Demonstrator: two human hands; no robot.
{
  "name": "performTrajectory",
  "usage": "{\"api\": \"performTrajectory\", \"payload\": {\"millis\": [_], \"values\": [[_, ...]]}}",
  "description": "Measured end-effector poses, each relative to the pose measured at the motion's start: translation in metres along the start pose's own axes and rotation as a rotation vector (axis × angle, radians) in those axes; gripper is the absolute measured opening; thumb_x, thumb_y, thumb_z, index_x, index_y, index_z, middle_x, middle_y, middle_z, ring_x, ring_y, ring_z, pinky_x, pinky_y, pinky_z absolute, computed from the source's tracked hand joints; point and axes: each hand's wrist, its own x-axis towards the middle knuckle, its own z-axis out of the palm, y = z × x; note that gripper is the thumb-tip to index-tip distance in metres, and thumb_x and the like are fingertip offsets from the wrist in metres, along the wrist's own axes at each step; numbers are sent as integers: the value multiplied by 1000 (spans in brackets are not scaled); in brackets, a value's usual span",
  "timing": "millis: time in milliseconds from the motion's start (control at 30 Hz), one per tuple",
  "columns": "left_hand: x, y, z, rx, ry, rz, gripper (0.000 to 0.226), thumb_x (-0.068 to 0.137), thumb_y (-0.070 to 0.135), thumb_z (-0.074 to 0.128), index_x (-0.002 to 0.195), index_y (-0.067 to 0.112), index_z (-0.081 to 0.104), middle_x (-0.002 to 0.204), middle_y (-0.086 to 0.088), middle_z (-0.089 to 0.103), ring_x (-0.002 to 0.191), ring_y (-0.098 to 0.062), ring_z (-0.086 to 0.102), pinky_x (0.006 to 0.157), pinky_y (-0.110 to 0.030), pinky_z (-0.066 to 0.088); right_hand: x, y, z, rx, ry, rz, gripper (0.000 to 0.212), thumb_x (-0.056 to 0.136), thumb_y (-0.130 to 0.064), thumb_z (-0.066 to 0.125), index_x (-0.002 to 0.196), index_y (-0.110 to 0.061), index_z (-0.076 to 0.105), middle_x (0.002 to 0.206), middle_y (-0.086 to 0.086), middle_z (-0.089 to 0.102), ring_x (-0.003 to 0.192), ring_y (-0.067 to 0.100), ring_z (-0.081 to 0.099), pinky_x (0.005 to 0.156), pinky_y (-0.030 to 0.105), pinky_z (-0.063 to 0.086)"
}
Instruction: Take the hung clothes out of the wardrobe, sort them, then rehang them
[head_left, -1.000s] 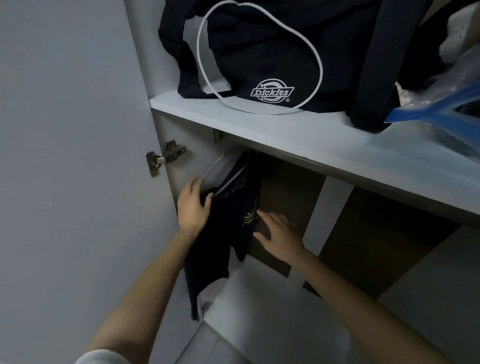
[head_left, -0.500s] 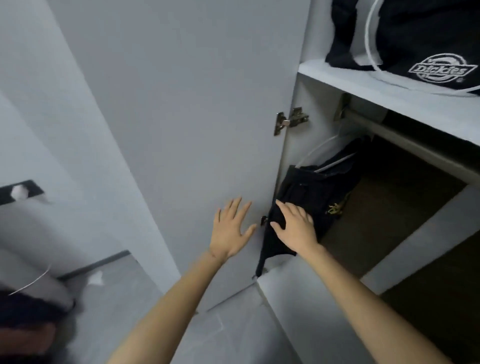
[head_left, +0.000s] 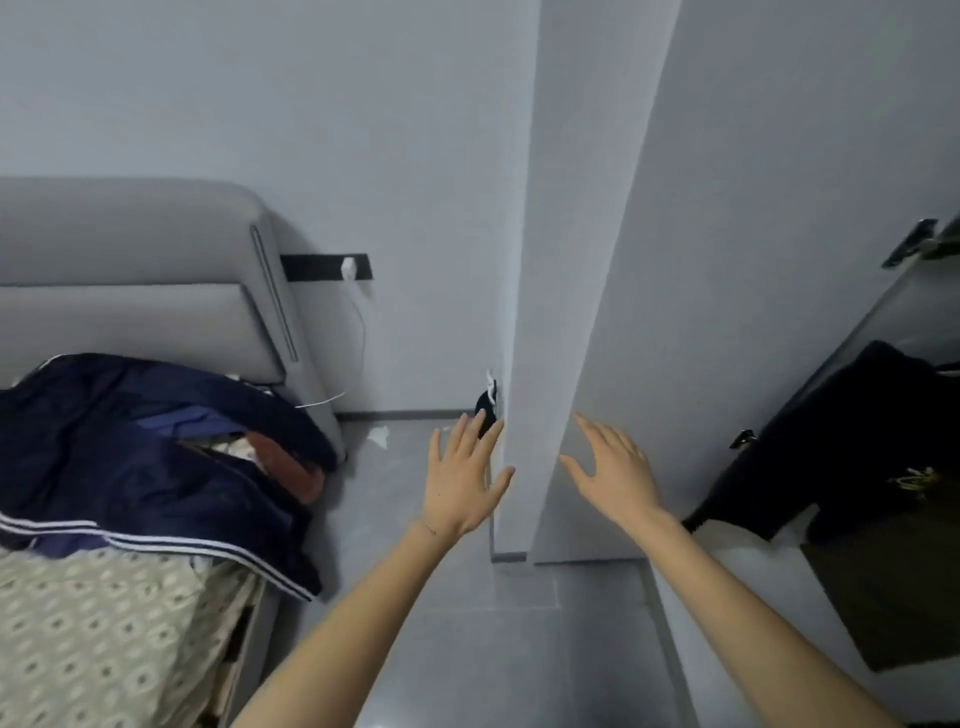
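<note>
A black garment (head_left: 852, 447) with a small yellow print hangs inside the wardrobe at the right edge. On the bed at the left lies a pile of clothes topped by a navy jacket (head_left: 145, 457) with white stripes. My left hand (head_left: 465, 480) is in mid-air with fingers spread, in front of the open wardrobe door's edge (head_left: 511, 441). My right hand (head_left: 615, 470) is also spread and holds nothing, in front of the grey door panel (head_left: 727, 260), well left of the black garment.
A bed with a grey padded headboard (head_left: 156, 249) and patterned cover (head_left: 104, 639) fills the left. A black wall strip with a white plug (head_left: 347, 267) and cable sits beside it. Grey floor (head_left: 457, 649) lies between bed and wardrobe. A door hinge (head_left: 914, 249) shows upper right.
My view has swung left from the wardrobe to the bed. Both hands have left the black garment, which stays hanging, and now hover spread in front of the door.
</note>
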Motion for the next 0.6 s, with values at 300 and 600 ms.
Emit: {"api": "performTrajectory", "payload": {"millis": [300, 600], "values": [[-118, -155, -78, 74, 110, -330, 70, 96, 60, 36, 157, 30, 18, 165, 5, 14, 153, -18, 3, 121, -48, -4, -6, -184, 83, -19, -161, -252, 72, 95, -54, 48, 156, -29, 17, 160, 2, 25, 147, 21, 19, 119, 38, 19], [-182, -270, -122, 87, 213, -640, 85, 81, 69, 10, 157, 33, 18, 164, 7, 18, 153, -18, 2, 120, -49, -6, 12, -320, 136, -69, -231, -464, 71, 94, -53, 50, 154, -31, 21, 159, 1, 26, 147, 23, 21, 118, 38, 18]]}}
